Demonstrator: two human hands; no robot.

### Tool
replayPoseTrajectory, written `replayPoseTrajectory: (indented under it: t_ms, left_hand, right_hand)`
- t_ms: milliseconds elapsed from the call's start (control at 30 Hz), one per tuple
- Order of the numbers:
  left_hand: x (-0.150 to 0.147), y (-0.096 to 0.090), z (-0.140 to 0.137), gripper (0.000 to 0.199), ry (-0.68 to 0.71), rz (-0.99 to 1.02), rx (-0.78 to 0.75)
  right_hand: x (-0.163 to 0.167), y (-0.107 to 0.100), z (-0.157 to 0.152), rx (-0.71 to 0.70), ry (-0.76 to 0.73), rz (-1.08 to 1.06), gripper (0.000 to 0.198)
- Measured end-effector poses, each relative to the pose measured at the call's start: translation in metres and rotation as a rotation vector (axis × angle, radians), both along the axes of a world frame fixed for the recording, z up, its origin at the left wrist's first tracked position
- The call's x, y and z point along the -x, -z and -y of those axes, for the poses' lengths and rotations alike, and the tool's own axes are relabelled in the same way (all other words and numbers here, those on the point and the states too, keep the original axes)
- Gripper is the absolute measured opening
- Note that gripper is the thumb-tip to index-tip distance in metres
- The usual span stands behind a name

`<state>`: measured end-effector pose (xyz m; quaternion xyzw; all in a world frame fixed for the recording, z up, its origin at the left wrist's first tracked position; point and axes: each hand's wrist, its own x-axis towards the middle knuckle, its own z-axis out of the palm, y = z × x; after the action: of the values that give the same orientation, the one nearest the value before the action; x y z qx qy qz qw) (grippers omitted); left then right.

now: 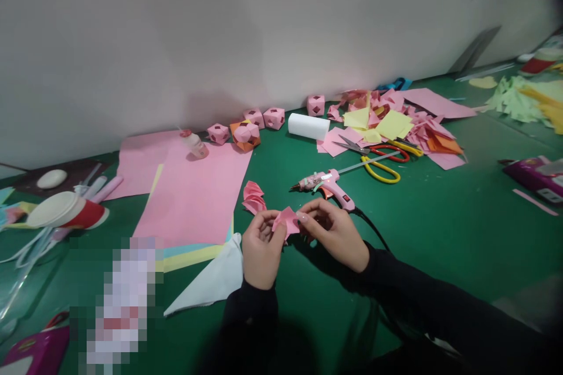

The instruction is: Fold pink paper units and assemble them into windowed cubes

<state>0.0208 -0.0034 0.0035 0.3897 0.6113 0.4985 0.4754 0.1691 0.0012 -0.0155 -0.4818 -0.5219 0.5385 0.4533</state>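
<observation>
A small folded piece of pink paper (287, 222) is pinched between the thumb and fingers of my left hand (263, 252). My right hand (336, 233) grips the same piece at its right corner with thumb and forefinger. Just beyond my left hand lies a small stack of folded pink paper pieces (254, 198). A pink glue gun (329, 184) rests on its side past my right hand, its nozzle pointing left and a clear glue stick in its back. The underside of the held paper is hidden by my fingers.
Pink sheets (193, 193) lie at the left, beside a white cloth (211, 281). Several folded paper balls (246, 133) line the wall near a white roll (308, 126). Scissors (382, 169) and a heap of paper scraps (391, 114) are at back right. A paper cup (70, 211) lies left.
</observation>
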Motion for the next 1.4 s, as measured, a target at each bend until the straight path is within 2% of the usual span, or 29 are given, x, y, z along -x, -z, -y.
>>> replayPoseTrajectory:
  t_ms: [233,300,367,433,533,633,767,933,1000,1100,1267,1400]
  left_hand:
    - [0.000,0.001,0.001,0.025,0.009,-0.033,0.000]
    - [0.002,0.002,0.000,0.026,-0.020,-0.063,-0.009]
    - [0.005,0.003,-0.002,0.025,-0.059,-0.092,-0.023]
    - [0.009,0.004,-0.004,0.026,-0.095,-0.109,-0.032]
    - [0.013,0.005,-0.006,0.027,-0.123,-0.116,-0.028]
    - [0.015,0.007,-0.009,0.028,-0.142,-0.128,-0.026]
    - [0.016,0.008,-0.010,0.028,-0.168,-0.146,-0.034]
    - [0.018,0.008,-0.012,0.028,-0.194,-0.154,-0.046]
    - [0.019,0.007,-0.012,0.028,-0.210,-0.155,-0.057]
    - [0.020,0.006,-0.012,0.027,-0.221,-0.155,-0.072]
    - [0.021,0.005,-0.012,0.023,-0.221,-0.151,-0.094]
    - [0.020,0.005,-0.011,0.023,-0.218,-0.148,-0.096]
  right_hand:
    - [-0.007,-0.004,-0.005,-0.188,0.031,0.202,0.020]
    - [-0.019,-0.006,-0.012,-0.281,0.125,0.314,0.021]
    - [-0.034,-0.006,-0.022,-0.368,0.331,0.496,0.025]
    - [-0.048,-0.003,-0.032,-0.369,0.453,0.711,0.035]
    - [-0.062,0.011,-0.041,-0.325,0.393,1.035,0.061]
    - [-0.064,0.027,-0.041,-0.378,0.262,1.185,0.075]
    - [-0.062,0.030,-0.040,-0.365,0.184,1.137,0.053]
    - [-0.055,0.010,-0.038,-0.147,0.284,0.952,0.037]
    - [-0.050,0.002,-0.035,-0.084,0.293,0.824,0.038]
    - [-0.043,-0.005,-0.028,-0.074,0.272,0.702,0.043]
    - [-0.035,-0.008,-0.022,-0.071,0.181,0.680,0.050]
    - [-0.031,-0.007,-0.019,-0.067,0.196,0.661,0.047]
